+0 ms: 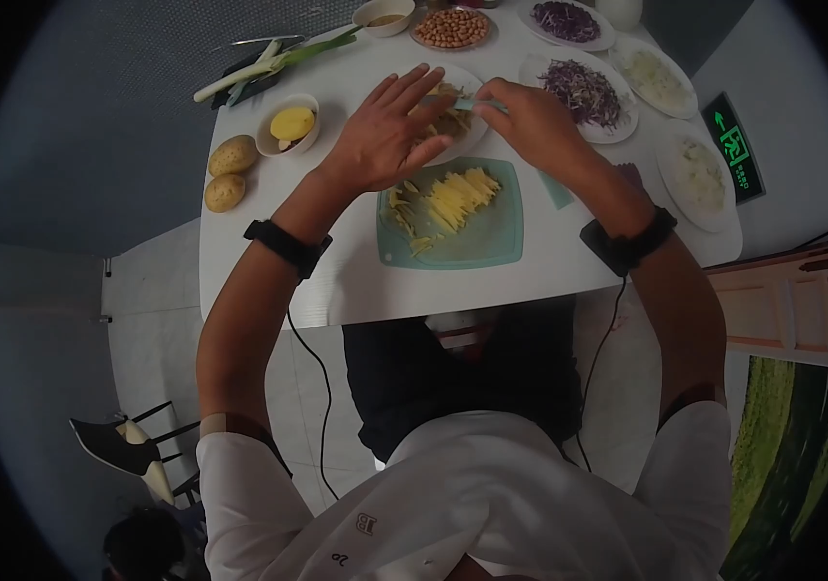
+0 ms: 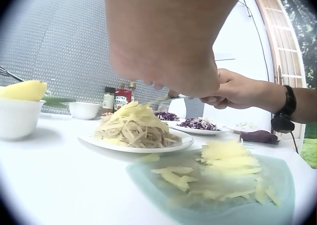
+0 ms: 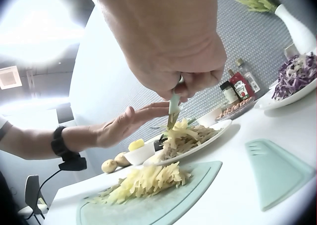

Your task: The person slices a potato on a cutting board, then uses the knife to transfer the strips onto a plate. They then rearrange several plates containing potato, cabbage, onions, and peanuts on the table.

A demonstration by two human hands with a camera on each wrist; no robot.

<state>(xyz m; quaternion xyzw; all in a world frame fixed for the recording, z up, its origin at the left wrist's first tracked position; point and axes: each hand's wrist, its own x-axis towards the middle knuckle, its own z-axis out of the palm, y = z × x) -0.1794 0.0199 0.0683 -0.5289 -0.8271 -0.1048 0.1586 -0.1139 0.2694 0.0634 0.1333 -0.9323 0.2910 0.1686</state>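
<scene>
My right hand [image 1: 538, 126] grips the pale teal handle of a knife [image 3: 174, 106], its blade angled down at the plate. The left hand [image 1: 375, 140] is held flat beside the blade, fingers straight and spread, above the same white plate [image 2: 119, 146]. On that plate is a heap of potato shreds [image 3: 193, 138], greyish below with fresher yellow ones on top. Nearer to me lies a teal cutting board [image 1: 491, 254] with a pile of yellow potato strips [image 1: 462, 198] and loose scattered pieces.
Two whole potatoes [image 1: 227, 174] and a white bowl [image 1: 266, 145] holding a peeled potato are at left. Plates of shredded purple cabbage [image 1: 583, 92] and pale shreds [image 1: 700, 174] line the right. A flat teal piece [image 3: 277, 173] lies beside the board. Peanuts [image 1: 451, 28] sit behind.
</scene>
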